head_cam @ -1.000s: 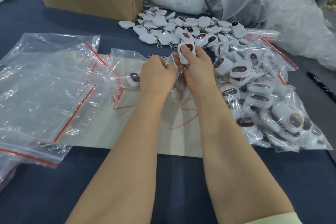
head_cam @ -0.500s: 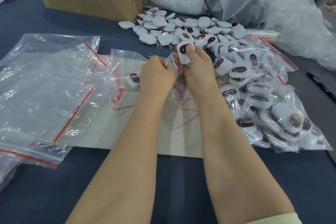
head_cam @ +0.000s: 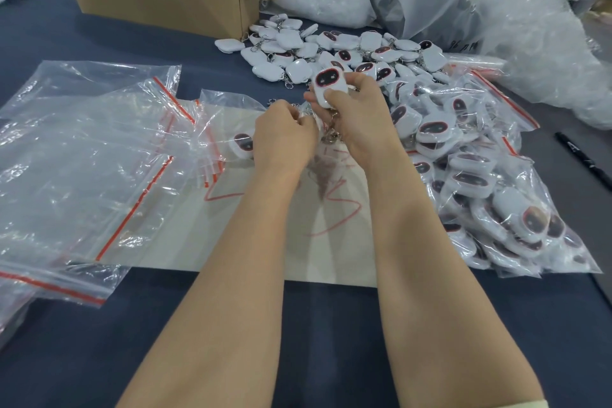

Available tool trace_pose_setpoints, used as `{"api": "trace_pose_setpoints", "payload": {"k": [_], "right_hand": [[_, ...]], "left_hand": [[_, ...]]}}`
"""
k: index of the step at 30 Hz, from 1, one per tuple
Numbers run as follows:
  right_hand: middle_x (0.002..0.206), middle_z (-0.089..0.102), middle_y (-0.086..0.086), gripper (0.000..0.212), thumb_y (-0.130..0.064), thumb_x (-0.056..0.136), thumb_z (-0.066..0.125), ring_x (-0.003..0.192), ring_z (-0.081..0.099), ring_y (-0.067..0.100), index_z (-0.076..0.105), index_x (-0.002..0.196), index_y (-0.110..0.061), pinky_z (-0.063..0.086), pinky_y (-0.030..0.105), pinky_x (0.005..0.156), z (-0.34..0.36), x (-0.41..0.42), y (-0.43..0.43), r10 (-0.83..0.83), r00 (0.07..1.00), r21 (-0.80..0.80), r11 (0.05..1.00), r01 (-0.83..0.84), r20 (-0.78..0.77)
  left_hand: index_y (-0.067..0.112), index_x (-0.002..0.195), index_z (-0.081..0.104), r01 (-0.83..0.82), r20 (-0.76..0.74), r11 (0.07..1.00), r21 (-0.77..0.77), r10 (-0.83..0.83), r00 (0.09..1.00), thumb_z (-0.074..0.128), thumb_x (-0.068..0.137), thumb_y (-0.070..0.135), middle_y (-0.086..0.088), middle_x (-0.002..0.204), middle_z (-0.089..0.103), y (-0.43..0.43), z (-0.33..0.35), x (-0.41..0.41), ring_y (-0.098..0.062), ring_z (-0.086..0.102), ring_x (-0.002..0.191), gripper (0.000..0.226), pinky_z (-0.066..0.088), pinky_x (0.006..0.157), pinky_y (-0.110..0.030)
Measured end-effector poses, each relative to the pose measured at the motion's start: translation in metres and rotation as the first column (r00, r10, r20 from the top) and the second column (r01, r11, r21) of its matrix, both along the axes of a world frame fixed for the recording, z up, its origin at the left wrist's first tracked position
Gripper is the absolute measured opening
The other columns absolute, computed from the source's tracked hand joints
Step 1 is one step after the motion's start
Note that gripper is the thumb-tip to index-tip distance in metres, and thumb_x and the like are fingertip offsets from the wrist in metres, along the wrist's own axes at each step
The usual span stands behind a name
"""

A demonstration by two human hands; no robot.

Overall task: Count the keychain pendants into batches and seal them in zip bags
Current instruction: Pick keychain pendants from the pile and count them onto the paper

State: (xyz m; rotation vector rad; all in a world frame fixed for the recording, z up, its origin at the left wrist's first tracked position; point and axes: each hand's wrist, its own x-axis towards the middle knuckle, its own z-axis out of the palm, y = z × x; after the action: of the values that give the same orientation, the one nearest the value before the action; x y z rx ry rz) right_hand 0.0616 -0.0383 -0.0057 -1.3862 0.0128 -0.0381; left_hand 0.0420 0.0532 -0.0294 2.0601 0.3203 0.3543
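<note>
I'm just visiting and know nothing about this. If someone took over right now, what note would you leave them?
The right grip holds one pendant above the paper sheet.
The left grip is curled beside it; what it holds is hidden.
Loose pendants lie behind the hands, with more in the cardboard box.
Done: filled zip bags are piled on the right.
Left: finish this count, bag and seal it, then carry on. Empty zip bags wait on the left.
</note>
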Motion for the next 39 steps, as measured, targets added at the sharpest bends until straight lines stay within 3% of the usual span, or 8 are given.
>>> {"api": "trace_pose_setpoints", "payload": {"k": [5,10,13,18,22,26,31,39], "right_hand": [[0.093,0.059,0.008,0.016,-0.013,0.087,0.061,0.078,0.065,0.02,0.052,0.1,-0.014,0.051,0.029,0.066,0.015,0.0,-0.007,0.002,1.0,-0.661,0.75,0.009,0.016],[0.059,0.055,0.002,0.022,-0.018,0.081,0.065,0.056,0.048,0.015,0.05,0.066,-0.012,0.038,0.017,0.049,0.023,-0.007,-0.004,0.021,0.997,-0.839,0.542,0.051,0.074],[0.041,0.048,-0.003,0.028,-0.004,0.087,0.053,0.041,0.042,0.008,0.056,0.059,-0.009,0.032,0.019,0.044,0.02,-0.011,0.002,0.052,0.999,-0.711,0.703,-0.027,0.014],[0.081,0.043,0.012,0.033,0.011,0.093,0.039,0.074,0.035,0.019,0.063,0.079,-0.007,0.035,0.03,0.066,0.01,-0.014,0.004,0.391,0.91,-0.014,0.918,-0.396,-0.137],[0.076,0.06,0.014,0.026,-0.001,0.09,0.046,0.068,0.053,0.021,0.068,0.082,-0.01,0.048,0.034,0.065,0.012,0.0,0.001,0.149,0.989,-0.59,0.797,-0.13,-0.016],[0.126,0.06,0.008,0.035,-0.006,0.091,0.041,0.11,0.057,0.025,0.069,0.112,-0.015,0.045,0.036,0.098,0.004,0.025,0.003,-0.247,0.933,-0.787,0.506,0.353,0.26],[0.159,0.019,0.011,0.042,-0.015,0.096,0.04,0.149,0.006,0.024,0.053,0.136,-0.013,0.004,0.038,0.121,-0.014,0.065,0.012,-0.079,0.994,-0.988,0.125,0.089,0.079],[0.159,0.019,0.004,0.046,-0.021,0.097,0.039,0.146,0.007,0.031,0.04,0.143,-0.014,0.011,0.046,0.118,-0.02,0.077,0.015,-0.195,0.974,-0.945,0.28,0.169,0.117]], "left_hand": [[0.013,0.098,0.059,-0.067,0.037,0.989,-0.13,0.073,0.997,0.052,0.089,0.019,0.01,0.08,0.058,0.001,0.007,0.0,-0.013,0.054,0.077,0.014,0.033,0.061,-0.017],[0.014,0.096,0.059,-0.073,0.166,0.994,-0.081,0.085,0.982,0.052,0.087,0.016,0.011,0.076,0.056,0.0,0.025,-0.008,-0.014,0.053,0.079,0.011,0.036,0.066,-0.018],[0.013,0.101,0.058,-0.031,0.199,0.994,0.106,0.009,0.98,0.052,0.086,0.019,-0.001,0.095,0.063,-0.003,0.037,-0.011,-0.021,0.057,0.09,0.017,0.046,0.079,-0.032],[0.013,0.103,0.059,-0.025,0.199,0.989,0.147,-0.005,0.98,0.054,0.084,0.021,-0.004,0.097,0.064,0.003,0.048,-0.011,-0.023,0.057,0.092,0.021,0.046,0.077,-0.032],[0.012,0.107,0.057,0.02,0.101,0.997,0.077,-0.027,0.995,0.053,0.088,0.02,-0.002,0.101,0.061,0.007,0.035,-0.009,-0.022,0.057,0.098,0.021,0.041,0.076,-0.026],[0.013,0.113,0.054,0.043,0.037,0.99,0.138,-0.048,0.998,0.051,0.091,0.022,-0.006,0.109,0.063,0.0,0.021,-0.009,-0.026,0.057,0.099,0.024,0.044,0.078,-0.033],[0.012,0.111,0.053,0.072,0.003,0.973,0.221,-0.074,0.997,0.049,0.091,0.025,-0.007,0.105,0.063,-0.003,0.015,-0.007,-0.029,0.056,0.099,0.025,0.046,0.082,-0.038],[0.011,0.111,0.052,0.092,-0.052,0.978,0.186,-0.083,0.995,0.048,0.09,0.023,-0.009,0.109,0.061,-0.005,0.012,-0.006,-0.032,0.056,0.101,0.025,0.046,0.086,-0.04]]}}
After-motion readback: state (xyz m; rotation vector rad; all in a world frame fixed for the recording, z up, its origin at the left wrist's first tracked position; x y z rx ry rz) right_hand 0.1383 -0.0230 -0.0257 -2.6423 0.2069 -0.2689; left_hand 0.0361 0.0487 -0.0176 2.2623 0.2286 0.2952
